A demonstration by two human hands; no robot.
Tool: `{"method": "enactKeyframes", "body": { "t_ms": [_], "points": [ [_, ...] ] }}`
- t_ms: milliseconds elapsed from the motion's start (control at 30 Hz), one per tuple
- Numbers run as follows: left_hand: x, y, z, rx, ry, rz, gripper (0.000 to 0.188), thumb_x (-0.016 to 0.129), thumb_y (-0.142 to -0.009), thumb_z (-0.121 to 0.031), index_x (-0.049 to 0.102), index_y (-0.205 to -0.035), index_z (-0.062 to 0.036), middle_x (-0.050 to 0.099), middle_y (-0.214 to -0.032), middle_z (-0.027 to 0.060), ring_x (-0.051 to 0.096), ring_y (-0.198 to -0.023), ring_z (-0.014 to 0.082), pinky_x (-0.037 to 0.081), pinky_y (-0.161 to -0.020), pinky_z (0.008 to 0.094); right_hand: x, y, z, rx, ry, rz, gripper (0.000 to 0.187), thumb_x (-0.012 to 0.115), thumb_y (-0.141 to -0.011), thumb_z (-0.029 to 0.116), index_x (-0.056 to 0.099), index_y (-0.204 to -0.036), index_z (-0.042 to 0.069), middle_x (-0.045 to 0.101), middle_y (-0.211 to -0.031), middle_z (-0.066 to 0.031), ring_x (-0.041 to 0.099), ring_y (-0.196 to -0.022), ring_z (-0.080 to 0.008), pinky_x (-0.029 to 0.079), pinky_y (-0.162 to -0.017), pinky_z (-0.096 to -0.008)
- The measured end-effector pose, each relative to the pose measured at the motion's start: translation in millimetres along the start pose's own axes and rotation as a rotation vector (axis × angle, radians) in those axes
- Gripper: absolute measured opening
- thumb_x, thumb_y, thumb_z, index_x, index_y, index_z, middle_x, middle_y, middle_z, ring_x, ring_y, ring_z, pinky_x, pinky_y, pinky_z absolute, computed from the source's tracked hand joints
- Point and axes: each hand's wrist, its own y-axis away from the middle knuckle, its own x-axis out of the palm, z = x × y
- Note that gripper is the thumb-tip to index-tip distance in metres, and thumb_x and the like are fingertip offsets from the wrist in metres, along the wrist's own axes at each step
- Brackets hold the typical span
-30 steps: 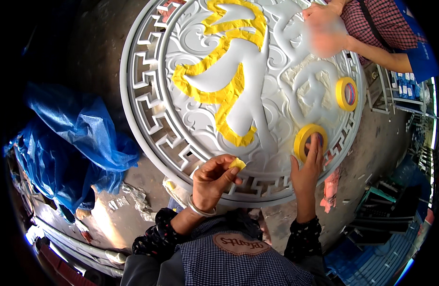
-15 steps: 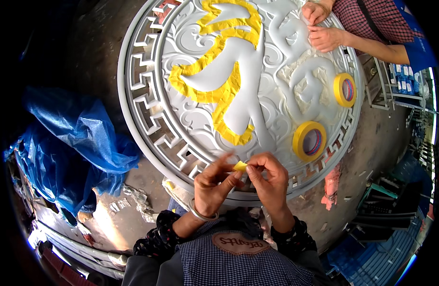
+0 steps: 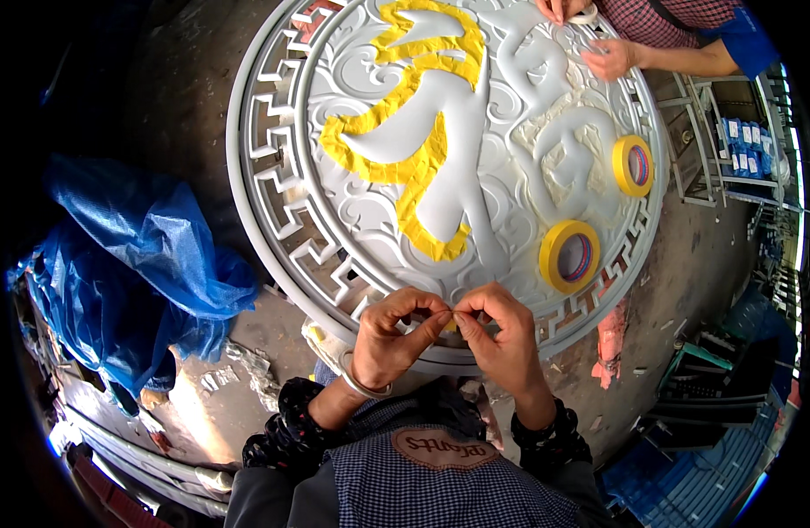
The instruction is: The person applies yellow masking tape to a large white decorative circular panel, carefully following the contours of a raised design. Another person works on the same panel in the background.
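Just above the near rim of a round grey relief panel point(image 3: 235, 150), my left hand point(image 3: 393, 333) and my right hand point(image 3: 502, 341) meet fingertip to fingertip. Both are closed in a pinch on a small piece of yellow tape point(image 3: 452, 326), mostly hidden by the fingers. Creased yellow tape strips point(image 3: 415, 172) line the edges of a raised smooth shape on the panel's left half. To the right on the panel rest two yellow tape rolls, a nearer one point(image 3: 551, 255) and a farther one point(image 3: 620, 165).
Across the panel at the upper right, a co-worker's hands point(image 3: 611, 60) are over the rim, near a whitish ring point(image 3: 583, 17). Crumpled blue sheeting point(image 3: 150, 255) lies to the left. A metal rack point(image 3: 700, 150) stands at the right, with dark and blue items point(image 3: 722, 378) below it.
My fingertips have come together over the tape piece, which shows less now. The panel has shifted slightly in view. The co-worker's hands have moved apart.
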Motion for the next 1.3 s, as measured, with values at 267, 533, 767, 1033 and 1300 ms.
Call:
{"method": "enactKeyframes", "body": {
  "t_ms": [267,533,767,1033,1300],
  "points": [
    [3,7,1,-0.094,0.055,-0.006,0.011,0.074,-0.097,-0.007,0.069,-0.103,0.0016,0.069,-0.087,-0.0003,0.062,-0.079,0.0051,0.050,-0.071,0.0221,16,6,-1,-0.218,0.148,-0.123,0.013,0.072,-0.089,-0.001,0.063,-0.097,0.003,0.065,-0.093,-0.0115,0.065,-0.080,-0.0327,0.052,-0.069,-0.0392],
    [7,0,7,-0.132,0.383,-0.138,0.013,0.067,-0.105,-0.011,0.065,-0.112,-0.0006,0.065,-0.094,-0.0025,0.059,-0.081,0.0061,0.050,-0.076,0.0214,25,13,4,-0.343,0.268,-0.231,0.020,0.074,-0.084,-0.003,0.066,-0.100,0.004,0.067,-0.097,-0.0102,0.066,-0.083,-0.0317,0.053,-0.072,-0.0397],
    [-8,-9,19,-0.054,0.362,-0.275,0.014,0.064,-0.107,-0.017,0.064,-0.117,-0.0062,0.066,-0.100,-0.0010,0.061,-0.089,0.0086,0.047,-0.081,0.0230,-18,-7,-2,0.180,-0.478,-0.240,0.009,0.060,-0.105,-0.001,0.061,-0.114,-0.001,0.068,-0.112,-0.0105,0.067,-0.093,-0.0137,0.055,-0.085,-0.0270],
    [-2,-18,13,-0.103,0.523,-0.085,0.023,0.067,-0.103,-0.005,0.060,-0.125,-0.0061,0.064,-0.122,0.0036,0.066,-0.109,0.0138,0.051,-0.097,0.0311,-12,-17,-8,0.272,-0.495,-0.043,0.017,0.065,-0.104,0.005,0.055,-0.118,0.000,0.071,-0.096,-0.0102,0.068,-0.084,-0.0132,0.057,-0.079,-0.0282],
    [5,-30,3,0.088,0.079,0.037,0.065,0.082,-0.086,0.004,0.053,-0.142,-0.0108,0.069,-0.110,0.0003,0.062,-0.097,0.0075,0.047,-0.082,0.0226,-17,-26,7,0.132,0.100,0.153,0.025,0.068,-0.090,-0.001,0.060,-0.113,0.007,0.070,-0.079,-0.0139,0.072,-0.067,-0.0293,0.055,-0.062,-0.0366]
  ]
}}
